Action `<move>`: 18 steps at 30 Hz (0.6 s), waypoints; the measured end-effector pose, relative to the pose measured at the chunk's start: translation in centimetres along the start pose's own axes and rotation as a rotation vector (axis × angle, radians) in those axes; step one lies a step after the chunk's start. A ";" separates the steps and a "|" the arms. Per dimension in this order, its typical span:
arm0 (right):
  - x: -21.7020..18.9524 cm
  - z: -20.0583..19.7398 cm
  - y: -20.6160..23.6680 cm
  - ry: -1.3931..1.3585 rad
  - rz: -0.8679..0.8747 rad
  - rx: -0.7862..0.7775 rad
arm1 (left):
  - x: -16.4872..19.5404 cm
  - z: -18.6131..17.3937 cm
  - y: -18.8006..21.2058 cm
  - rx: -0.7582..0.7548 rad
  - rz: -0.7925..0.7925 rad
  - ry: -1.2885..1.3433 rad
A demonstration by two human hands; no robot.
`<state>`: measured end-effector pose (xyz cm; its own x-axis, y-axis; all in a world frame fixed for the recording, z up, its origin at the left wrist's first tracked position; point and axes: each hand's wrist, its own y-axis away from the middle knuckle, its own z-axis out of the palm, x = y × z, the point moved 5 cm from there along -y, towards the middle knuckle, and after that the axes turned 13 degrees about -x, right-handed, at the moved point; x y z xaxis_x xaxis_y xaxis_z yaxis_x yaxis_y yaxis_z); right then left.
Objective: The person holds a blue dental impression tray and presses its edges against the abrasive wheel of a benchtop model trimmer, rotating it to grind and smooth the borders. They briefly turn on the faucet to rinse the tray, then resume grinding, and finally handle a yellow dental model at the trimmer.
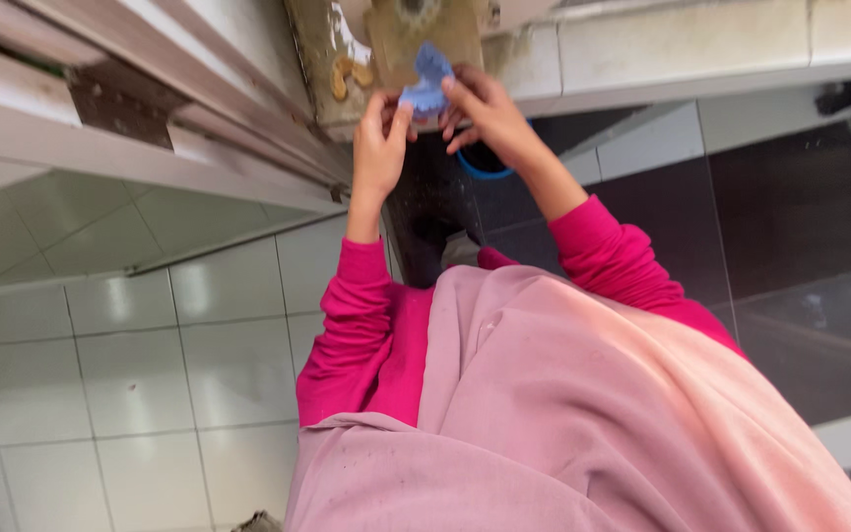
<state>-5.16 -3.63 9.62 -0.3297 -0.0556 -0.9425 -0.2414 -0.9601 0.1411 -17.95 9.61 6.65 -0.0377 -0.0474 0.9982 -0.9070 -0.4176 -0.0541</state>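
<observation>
White tiled floor [130, 384] at left, dark tiles [790, 217] at right, pale ledge [682, 44] along the top. Pink cloth [583, 414] fills the lower view, hiding what lies below. Blue ring [485, 169] under the right wrist. Left hand [378, 148] and right hand [480, 110] both pinch a small crumpled light-blue piece [427, 87], held up against a grimy tan fixture [416, 34].

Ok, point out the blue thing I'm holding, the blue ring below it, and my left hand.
blue plastic piece [426, 87], head view, on its pale middle between the fingertips.
blue ring [486, 174], head view, on its lower rim under the wrist.
left hand [379, 148], head view, on the back of the hand.
</observation>
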 end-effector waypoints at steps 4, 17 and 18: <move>-0.3 -1.1 -1.3 0.066 0.067 -0.040 | -0.2 0.2 -1.5 0.022 -0.067 -0.034; -2.0 -3.1 -6.3 0.082 0.100 -0.059 | 4.4 -1.0 -4.4 0.117 -0.100 -0.126; -1.8 -3.1 -6.6 0.060 0.103 -0.060 | 4.3 -1.2 -4.5 0.118 -0.099 -0.121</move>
<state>-0.13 1.95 9.45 -0.2937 -0.1690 -0.9408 -0.1534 -0.9631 0.2209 -14.51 12.34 11.22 0.1063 -0.1067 0.9886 -0.8483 -0.5284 0.0341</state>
